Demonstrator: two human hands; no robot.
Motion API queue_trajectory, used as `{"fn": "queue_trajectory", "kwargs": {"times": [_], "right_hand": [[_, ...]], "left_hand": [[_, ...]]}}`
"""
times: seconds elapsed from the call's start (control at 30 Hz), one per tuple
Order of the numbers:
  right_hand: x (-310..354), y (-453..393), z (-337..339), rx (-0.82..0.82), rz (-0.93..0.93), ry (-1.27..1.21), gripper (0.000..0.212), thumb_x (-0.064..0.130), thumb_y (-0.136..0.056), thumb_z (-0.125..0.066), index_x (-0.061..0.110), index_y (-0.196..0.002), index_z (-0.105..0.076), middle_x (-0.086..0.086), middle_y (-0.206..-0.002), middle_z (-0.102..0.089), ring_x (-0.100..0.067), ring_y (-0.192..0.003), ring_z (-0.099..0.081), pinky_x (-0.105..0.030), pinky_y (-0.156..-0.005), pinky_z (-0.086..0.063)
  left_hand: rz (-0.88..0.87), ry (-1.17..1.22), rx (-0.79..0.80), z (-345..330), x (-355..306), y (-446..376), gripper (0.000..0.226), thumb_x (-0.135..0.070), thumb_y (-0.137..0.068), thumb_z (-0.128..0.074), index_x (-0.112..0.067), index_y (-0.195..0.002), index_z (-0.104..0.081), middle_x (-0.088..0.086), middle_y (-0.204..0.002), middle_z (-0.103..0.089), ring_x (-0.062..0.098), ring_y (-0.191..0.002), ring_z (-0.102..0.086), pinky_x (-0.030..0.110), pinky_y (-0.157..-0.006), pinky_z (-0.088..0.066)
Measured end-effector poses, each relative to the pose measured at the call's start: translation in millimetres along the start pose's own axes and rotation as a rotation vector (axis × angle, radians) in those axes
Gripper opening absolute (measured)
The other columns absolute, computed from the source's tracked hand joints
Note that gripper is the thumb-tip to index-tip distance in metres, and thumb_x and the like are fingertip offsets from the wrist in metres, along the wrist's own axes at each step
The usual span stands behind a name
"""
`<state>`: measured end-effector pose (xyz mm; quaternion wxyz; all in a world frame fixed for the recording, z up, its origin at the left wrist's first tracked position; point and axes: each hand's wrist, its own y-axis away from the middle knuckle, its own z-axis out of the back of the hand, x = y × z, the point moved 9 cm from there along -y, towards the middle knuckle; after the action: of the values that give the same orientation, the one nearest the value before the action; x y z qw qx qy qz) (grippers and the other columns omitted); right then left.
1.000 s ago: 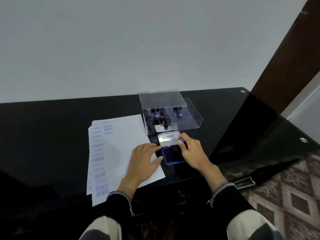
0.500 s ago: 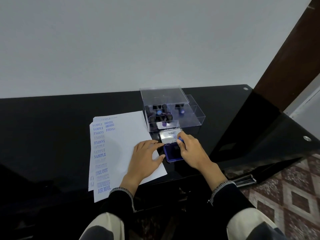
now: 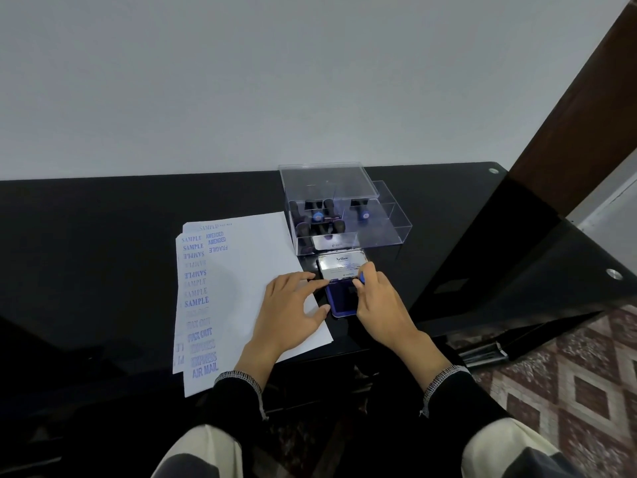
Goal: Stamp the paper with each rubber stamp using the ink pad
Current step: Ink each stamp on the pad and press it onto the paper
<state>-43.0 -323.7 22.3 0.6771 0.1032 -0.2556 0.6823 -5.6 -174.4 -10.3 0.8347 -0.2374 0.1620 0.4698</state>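
1. Ink pad [image 3: 341, 300]: open tin lying flat on the black glossy surface [image 3: 103, 270]. Dark blue pad faces up. The silver lid [image 3: 341, 267], printed "Artline", is folded back on the pad's far side.
2. Rubber stamp [image 3: 361, 278]: only a blue knob shows, over the ink pad's far right corner, pinched in the fingers. Whether its face touches the pad cannot be told.
3. Right hand [image 3: 379, 305]: over the ink pad's right side, fingers curled round the stamp's knob.
4. Left hand [image 3: 293, 312]: just left of the ink pad, palm down on the paper. Fingers are nearly straight; their tips reach the seam between pad and lid, and the thumb tip touches the pad's near left edge. It grips nothing.
5. Paper [image 3: 248, 270]: a few white sheets, slightly fanned, left of the ink pad, the right edge beside it. Blue prints run down the left margin: SAMPLE repeated, AMENDED, FRAGILE, FAX OUT, EXPRESS, AIR MAIL. Some read upside down.
6. Clear plastic box [image 3: 379, 229]: just beyond the ink pad's lid. Its left compartment holds several dark-handled stamps [image 3: 317, 219]; one more stamp [image 3: 362, 210] stands in the right compartment. A clear cover [image 3: 327, 182] rests over the left part.
7. Sleeves [image 3: 238, 398]: dark, with pale stitched cuffs, at both wrists, nearer than the ink pad.
8. Patterned floor [image 3: 568, 374]: to the right of the ink pad, below the surface's edge.
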Motion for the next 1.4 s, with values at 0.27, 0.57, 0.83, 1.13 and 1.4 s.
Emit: {"fn": "queue_trajectory", "kwargs": {"times": [0.27, 0.57, 0.83, 1.13, 1.4], "right_hand": [[0, -14, -3, 0.084, 0.012, -0.025, 0.013, 0.01, -0.098, -0.038, 0.017, -0.089, -0.031, -0.004, -0.072, -0.045, -0.018, -0.063, -0.04, -0.032, -0.053, -0.032], [1, -23, -3, 0.159, -0.003, -0.032, 0.009, 0.014, -0.1, -0.037, 0.014, -0.092, -0.034, -0.002, -0.067, -0.044, -0.016, -0.056, -0.037, -0.026, -0.048, -0.024], [3, -21, 5, 0.169, -0.025, -0.012, 0.014, 0.023, -0.1, -0.04, 0.019, -0.088, -0.034, -0.002, -0.064, -0.051, -0.02, -0.053, -0.049, -0.033, -0.048, -0.034], [-2, -23, 4, 0.266, -0.116, 0.084, 0.013, 0.017, -0.094, -0.051, 0.016, -0.091, -0.038, -0.009, -0.073, -0.056, -0.027, -0.06, -0.055, -0.04, -0.054, -0.046], [-3, -22, -1, 0.235, -0.101, -0.006, 0.015, 0.011, -0.093, -0.05, 0.014, -0.089, -0.036, -0.009, -0.07, -0.053, -0.024, -0.059, -0.05, -0.035, -0.051, -0.038]], "left_hand": [[-0.007, -0.025, 0.021, -3, 0, -1, 0.061, -0.07, -0.078, -0.034, -0.046, -0.131, -0.05, -0.016, -0.138, -0.043, 0.007, -0.13, -0.031, 0.024, -0.108, -0.012], [0.006, -0.029, 0.061, -3, -1, -1, 0.069, -0.083, -0.073, -0.041, -0.048, -0.132, -0.047, -0.017, -0.139, -0.041, 0.007, -0.131, -0.03, 0.029, -0.11, -0.016], [-0.015, -0.1, 0.126, -8, -7, 0, 0.092, -0.087, -0.072, -0.038, -0.035, -0.148, -0.032, -0.016, -0.154, -0.029, 0.007, -0.144, -0.017, 0.028, -0.116, -0.001], [-0.01, -0.193, 0.25, -24, -3, -2, 0.098, -0.088, -0.075, -0.017, -0.032, -0.155, -0.008, -0.015, -0.161, -0.001, 0.013, -0.148, 0.009, 0.041, -0.119, 0.006], [-0.005, -0.168, 0.246, -24, -2, -2, 0.099, -0.089, -0.073, -0.016, -0.033, -0.154, -0.01, -0.017, -0.161, -0.005, 0.011, -0.149, 0.004, 0.043, -0.121, 0.004]]}}
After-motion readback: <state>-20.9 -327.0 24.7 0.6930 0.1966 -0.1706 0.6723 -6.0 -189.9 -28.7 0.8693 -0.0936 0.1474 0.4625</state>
